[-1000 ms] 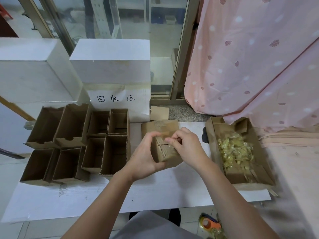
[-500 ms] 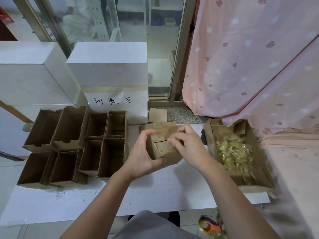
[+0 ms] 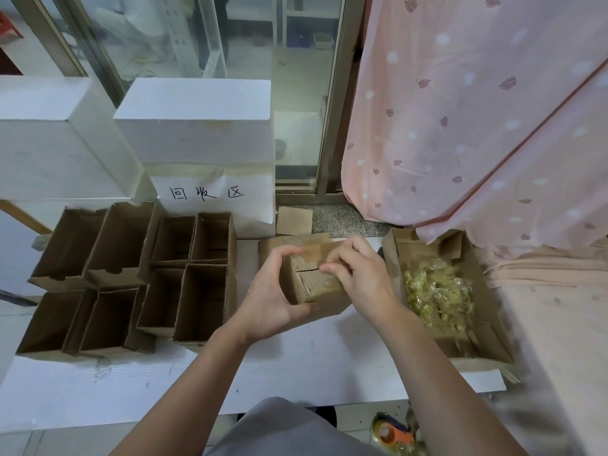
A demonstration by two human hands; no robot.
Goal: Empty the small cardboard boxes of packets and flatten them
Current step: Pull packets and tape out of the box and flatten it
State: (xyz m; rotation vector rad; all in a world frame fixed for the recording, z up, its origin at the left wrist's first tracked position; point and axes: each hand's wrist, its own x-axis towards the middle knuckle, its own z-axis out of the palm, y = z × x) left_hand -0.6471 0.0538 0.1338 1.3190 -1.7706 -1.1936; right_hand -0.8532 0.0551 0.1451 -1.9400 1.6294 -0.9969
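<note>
A small closed cardboard box [image 3: 314, 281] is held just above the white table [image 3: 296, 366], in the middle of the head view. My left hand [image 3: 273, 291] grips its left side and bottom corner. My right hand [image 3: 358, 274] curls over its right top edge, fingertips at the seam between the flaps. Under the box lies a piece of flat cardboard [image 3: 332, 307]. To the right stands an open cardboard tray [image 3: 487, 340] with a heap of yellow packets [image 3: 437, 291].
Several empty open cardboard boxes [image 3: 131, 278] stand in rows on the left. Behind them are white boxes [image 3: 197, 120], one with a handwritten label [image 3: 207, 193]. A pink curtain [image 3: 477, 110] hangs at the right. A tape dispenser [image 3: 391, 434] lies on the floor below.
The box has turned a little between my hands, and my right fingertips have shifted along the top flap seam. The view has tilted slightly.
</note>
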